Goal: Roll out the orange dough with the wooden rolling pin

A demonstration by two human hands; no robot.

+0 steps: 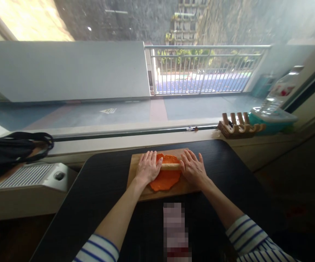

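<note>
A flat, uneven sheet of orange dough [166, 181] lies on a wooden board [132, 175]. Across the dough runs a pale wooden rolling pin [170, 167], its middle showing between my hands. My left hand [148, 167] covers the pin's left end, with its fingers stretched forward over it and the thumb pointing inward. Over the right end rests my right hand [193, 166], palm down and fingers forward. Both hands hide the pin's ends, and parts of the dough and board.
The board sits on a dark table [103, 189] below a window. On the sill are a wooden rack [239, 129], a teal container [273, 122] and a clear bottle [281, 91]. A black bag [7, 153] lies at left above a white radiator [45, 176]. A pixelated pinkish patch [175, 225] shows nearer me.
</note>
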